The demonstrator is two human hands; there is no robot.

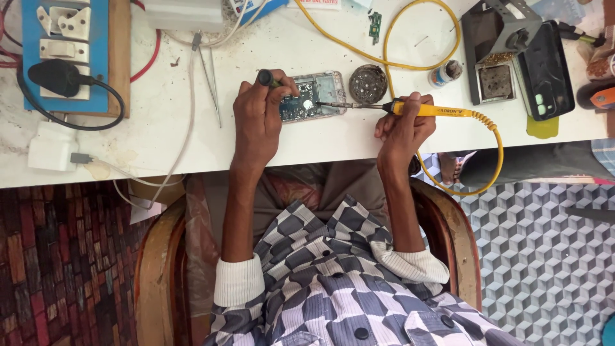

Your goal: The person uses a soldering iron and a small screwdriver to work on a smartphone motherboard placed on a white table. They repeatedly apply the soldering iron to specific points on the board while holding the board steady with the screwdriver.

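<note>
Checked shirt, rolled cuffs, bare hands

The left hand (pixel 256 122) and right hand (pixel 403 128) wear no gloves or rings. Well back from the fingers, past bare forearms, white ribbed cuffs are rolled near the elbows of a grey, navy and white checked shirt with dark buttons.

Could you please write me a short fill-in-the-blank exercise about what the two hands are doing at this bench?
1. The right hand holds a ____ soldering iron.
2. Its tip touches the opened ____ on the table.
3. The left hand holds a thin tool with a ____ handle.
4. The tweezers lie to the ____ of the left hand.

Missing words: yellow; phone; dark; left
</note>
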